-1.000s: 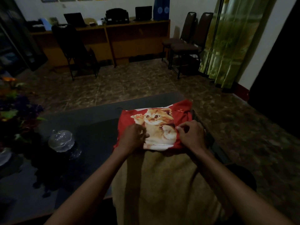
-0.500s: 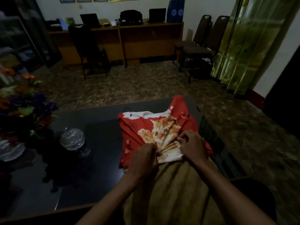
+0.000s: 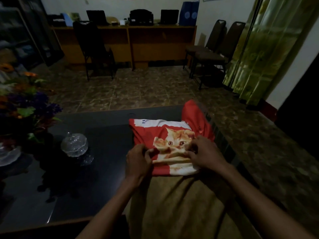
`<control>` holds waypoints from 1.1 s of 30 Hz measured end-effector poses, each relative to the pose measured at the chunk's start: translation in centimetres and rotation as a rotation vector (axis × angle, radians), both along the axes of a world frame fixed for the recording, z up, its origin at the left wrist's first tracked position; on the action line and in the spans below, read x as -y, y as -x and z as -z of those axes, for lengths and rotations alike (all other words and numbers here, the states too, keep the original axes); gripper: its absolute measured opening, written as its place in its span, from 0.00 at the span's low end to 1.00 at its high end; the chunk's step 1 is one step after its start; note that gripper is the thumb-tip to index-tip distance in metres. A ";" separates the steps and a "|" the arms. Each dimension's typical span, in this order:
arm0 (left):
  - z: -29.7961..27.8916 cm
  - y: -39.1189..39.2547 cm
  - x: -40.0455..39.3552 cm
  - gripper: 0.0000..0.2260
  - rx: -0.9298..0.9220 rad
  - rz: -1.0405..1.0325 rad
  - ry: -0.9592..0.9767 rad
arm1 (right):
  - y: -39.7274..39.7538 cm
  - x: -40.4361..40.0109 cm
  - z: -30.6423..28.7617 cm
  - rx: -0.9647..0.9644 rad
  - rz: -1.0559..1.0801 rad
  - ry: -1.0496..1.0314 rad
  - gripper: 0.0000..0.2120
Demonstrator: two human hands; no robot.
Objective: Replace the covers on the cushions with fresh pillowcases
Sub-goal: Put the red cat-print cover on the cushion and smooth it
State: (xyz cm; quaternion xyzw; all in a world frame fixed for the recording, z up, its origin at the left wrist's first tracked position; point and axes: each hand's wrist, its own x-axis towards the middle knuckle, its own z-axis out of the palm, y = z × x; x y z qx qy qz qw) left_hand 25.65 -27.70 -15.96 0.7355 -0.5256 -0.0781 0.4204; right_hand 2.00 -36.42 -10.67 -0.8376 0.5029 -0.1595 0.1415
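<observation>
Head view: the left hand [image 3: 138, 161] and right hand [image 3: 205, 152] each pinch the red kitten pillowcase [image 3: 150, 135] bunched over the tan cushion [image 3: 181, 204]. A glass lidded dish [image 3: 74, 144] stands at 9 o'clock on the dark surface [image 3: 107, 140].

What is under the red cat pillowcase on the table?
The dark glass table lies under the red cat pillowcase; its near edge overlaps the brown cushion. Anything inside the pillowcase is covered.

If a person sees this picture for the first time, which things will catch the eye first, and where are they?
The eye goes first to the red pillowcase with an orange kitten print, lying on the dark glass table at centre. The left hand and the right hand both pinch its near edge, above a brown cushion. At far left stand colourful flowers and a glass lidded dish.
</observation>
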 end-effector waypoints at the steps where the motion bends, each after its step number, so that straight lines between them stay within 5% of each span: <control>1: 0.0 0.4 -1.0 0.09 0.019 0.012 0.010 | -1.2 0.0 0.3 0.131 -0.011 0.029 0.10; 3: -0.4 1.1 -3.0 0.10 0.069 0.074 0.022 | -4.1 0.2 1.2 0.264 -0.055 0.023 0.14; 6: 0.3 -0.4 -3.8 0.06 0.099 0.106 0.019 | -7.4 0.5 2.6 0.181 -0.073 0.020 0.08; 11: 2.5 -3.4 -4.2 0.07 -0.156 -0.095 0.073 | -7.8 0.0 3.7 0.071 -0.051 0.106 0.04; 15: 3.0 -3.3 -4.6 0.06 -0.395 -0.211 -0.082 | -8.1 -0.4 3.6 0.086 -0.044 0.110 0.06; 20: 4.2 -4.5 -5.4 0.03 -0.349 -0.261 -0.072 | -10.2 -2.1 4.6 0.029 -0.107 0.105 0.25; 26: 5.4 -4.8 -7.9 0.09 -0.228 -0.102 -0.221 | -10.6 -1.0 4.5 -0.063 0.036 0.179 0.08; 30: 5.5 -5.4 -8.8 0.04 -0.233 -0.026 -0.241 | -11.0 -1.7 4.1 -0.117 0.006 0.202 0.08; 33: 4.9 -6.0 -8.0 0.03 -0.257 -0.016 -0.225 | -11.8 -3.0 3.1 0.015 -0.110 0.183 0.11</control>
